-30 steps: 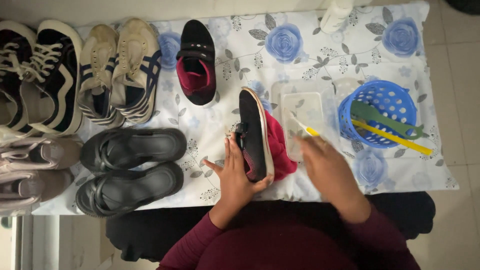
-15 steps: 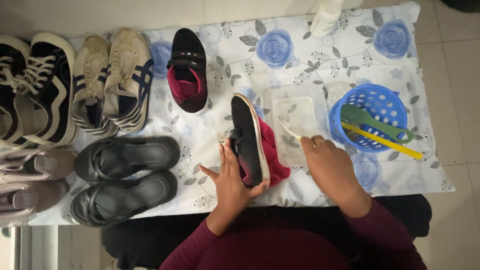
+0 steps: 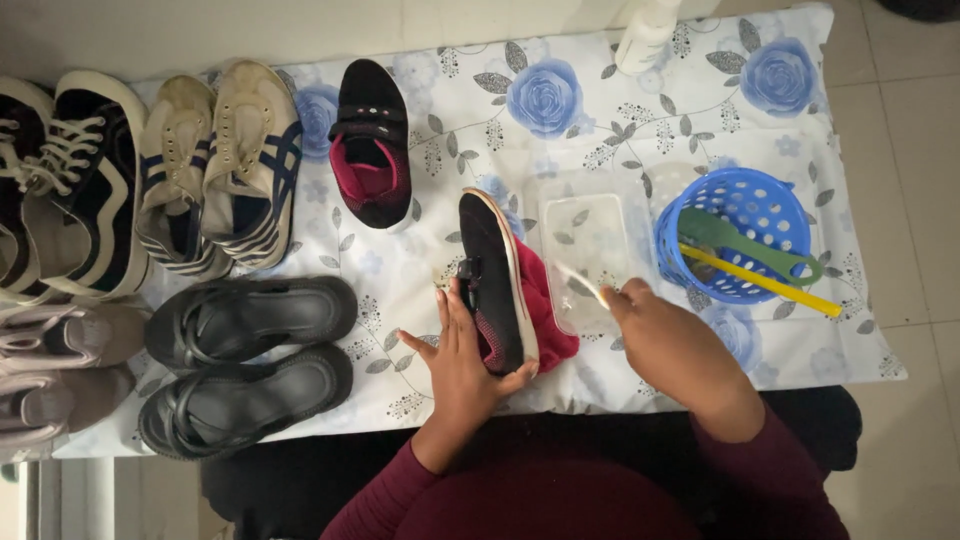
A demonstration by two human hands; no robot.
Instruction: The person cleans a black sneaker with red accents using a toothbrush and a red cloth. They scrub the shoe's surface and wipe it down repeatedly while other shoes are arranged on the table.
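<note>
My left hand [image 3: 462,352] grips a small black shoe with a pink lining [image 3: 495,282], held on its side over a pink cloth [image 3: 545,315] on the floral sheet [image 3: 560,100]. My right hand [image 3: 655,335] holds a thin pale brush [image 3: 583,283] whose tip reaches over a clear plastic tub [image 3: 585,240] beside the shoe. The matching black and pink shoe [image 3: 371,145] lies farther away on the sheet.
A blue basket [image 3: 740,235] holding a green tool and a yellow stick stands right of the tub. A white bottle [image 3: 648,35] is at the far edge. Beige sneakers [image 3: 220,165], black-and-white sneakers [image 3: 60,185], black sandals [image 3: 240,365] and grey shoes [image 3: 55,375] fill the left.
My right hand has drawn the brush back from the tub toward the shoe. My left hand keeps the shoe on its side, barely shifted.
</note>
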